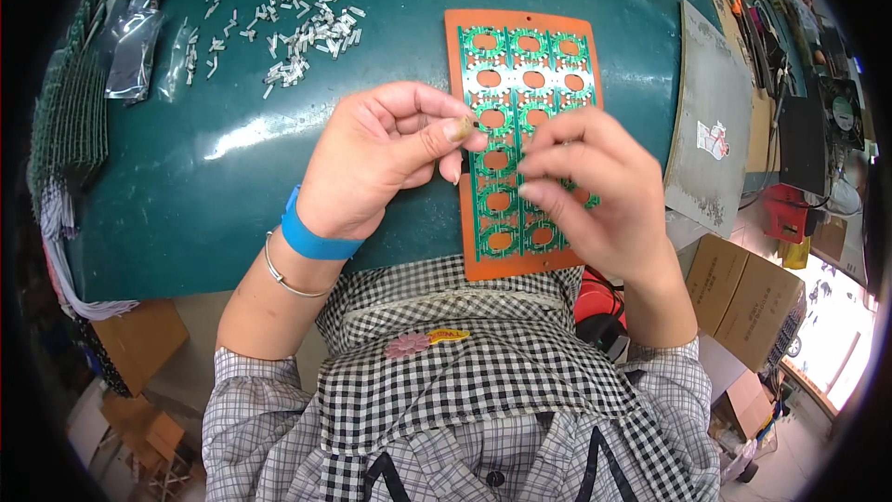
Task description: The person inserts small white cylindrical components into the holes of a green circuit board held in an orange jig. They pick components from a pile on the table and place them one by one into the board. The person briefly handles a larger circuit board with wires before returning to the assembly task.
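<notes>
An orange board (478, 268) lies on the green table. It carries a green circuit-board panel (509, 167) with rows of oval openings and small parts. Over the panel's left edge, my left hand (395, 144) is closed, thumb and index finger pinched together; a tiny dark bit shows at the tips, too small to name. My right hand (599, 191) hovers above the panel's right side with fingers curved and thumb a little apart, nothing visible between them. Part of the panel is hidden beneath that hand.
Many small white-grey pieces (311, 23) lie scattered at the far left. Stacked green circuit panels (70, 107) and a silvery plastic bag (133, 51) stand at the left edge. To the right are a worn grey board (711, 121) and a cardboard box (743, 293).
</notes>
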The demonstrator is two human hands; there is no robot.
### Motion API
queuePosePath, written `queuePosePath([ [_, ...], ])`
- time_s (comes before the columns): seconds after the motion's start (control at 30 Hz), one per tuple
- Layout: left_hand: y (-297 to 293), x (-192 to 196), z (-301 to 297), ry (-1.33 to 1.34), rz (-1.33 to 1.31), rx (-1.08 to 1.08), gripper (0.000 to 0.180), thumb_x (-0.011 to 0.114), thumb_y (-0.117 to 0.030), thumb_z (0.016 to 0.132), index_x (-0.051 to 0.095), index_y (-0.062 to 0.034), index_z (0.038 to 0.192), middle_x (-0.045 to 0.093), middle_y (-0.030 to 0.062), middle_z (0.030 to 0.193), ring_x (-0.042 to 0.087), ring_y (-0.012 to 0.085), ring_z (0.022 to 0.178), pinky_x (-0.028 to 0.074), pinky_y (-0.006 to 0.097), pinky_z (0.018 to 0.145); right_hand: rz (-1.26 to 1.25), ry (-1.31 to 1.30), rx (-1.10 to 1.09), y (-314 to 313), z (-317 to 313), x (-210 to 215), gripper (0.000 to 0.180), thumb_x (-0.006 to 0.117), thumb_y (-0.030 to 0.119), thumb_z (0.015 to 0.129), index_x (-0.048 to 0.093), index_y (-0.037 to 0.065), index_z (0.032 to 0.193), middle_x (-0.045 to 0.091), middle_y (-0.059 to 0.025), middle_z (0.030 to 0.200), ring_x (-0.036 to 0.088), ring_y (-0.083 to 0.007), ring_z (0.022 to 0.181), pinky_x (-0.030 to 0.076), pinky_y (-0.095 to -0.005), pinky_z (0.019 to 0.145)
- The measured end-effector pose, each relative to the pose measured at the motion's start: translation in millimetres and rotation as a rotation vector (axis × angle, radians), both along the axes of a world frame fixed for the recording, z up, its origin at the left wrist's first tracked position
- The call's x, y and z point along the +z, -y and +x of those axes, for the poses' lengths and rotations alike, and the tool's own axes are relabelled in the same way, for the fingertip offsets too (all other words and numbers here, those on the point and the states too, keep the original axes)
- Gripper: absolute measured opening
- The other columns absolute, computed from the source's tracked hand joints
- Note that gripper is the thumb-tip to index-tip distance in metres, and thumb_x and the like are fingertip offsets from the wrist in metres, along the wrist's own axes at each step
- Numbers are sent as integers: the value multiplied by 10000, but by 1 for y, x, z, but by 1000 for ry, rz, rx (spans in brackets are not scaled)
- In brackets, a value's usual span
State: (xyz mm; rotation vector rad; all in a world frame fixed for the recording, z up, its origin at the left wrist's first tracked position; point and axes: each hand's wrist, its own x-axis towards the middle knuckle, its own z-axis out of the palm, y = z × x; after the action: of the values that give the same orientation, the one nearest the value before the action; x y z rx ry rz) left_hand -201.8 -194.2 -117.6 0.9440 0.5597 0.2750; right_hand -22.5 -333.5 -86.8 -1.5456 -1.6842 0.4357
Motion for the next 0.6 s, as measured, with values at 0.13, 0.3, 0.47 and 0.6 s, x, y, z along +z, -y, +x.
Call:
queuePosePath([
  [0.13, 4, 0, 1, -10, 1, 39, 125, 643, -64, 904, 647, 13, 1003, 685, 88, 885, 581, 75, 656, 406, 153, 496, 48, -138, -109, -21, -7, 2, 161, 736, -18, 707, 649, 25, 836, 621, -74, 895, 636, -212, 768, 510, -290, 633],
  [0.3, 6, 3, 1, -27, 18, 21, 124, 667, -44, 881, 666, 24, 984, 677, 88, 837, 576, 75, 635, 427, 160, 517, 38, -208, -44, -33, -11, -8, 122, 702, -34, 737, 626, 18, 818, 616, -71, 888, 624, -195, 756, 505, -295, 630],
  [0.47, 8, -1, 2, -7, -21, 74, 105, 624, -43, 909, 628, 16, 996, 684, 102, 867, 570, 79, 620, 421, 165, 507, 13, -327, -118, -44, 30, -2, 33, 635, 17, 830, 604, 6, 830, 610, -73, 898, 595, -145, 798, 478, -261, 673],
  [0.6, 2, 4, 3, 59, -147, 88, 82, 558, -68, 952, 582, 5, 982, 681, 113, 888, 551, 75, 611, 365, 169, 469, -127, -5, -161, -61, 73, -2, 45, 627, 9, 828, 597, -24, 833, 595, -79, 954, 611, -178, 770, 493, -285, 680],
])
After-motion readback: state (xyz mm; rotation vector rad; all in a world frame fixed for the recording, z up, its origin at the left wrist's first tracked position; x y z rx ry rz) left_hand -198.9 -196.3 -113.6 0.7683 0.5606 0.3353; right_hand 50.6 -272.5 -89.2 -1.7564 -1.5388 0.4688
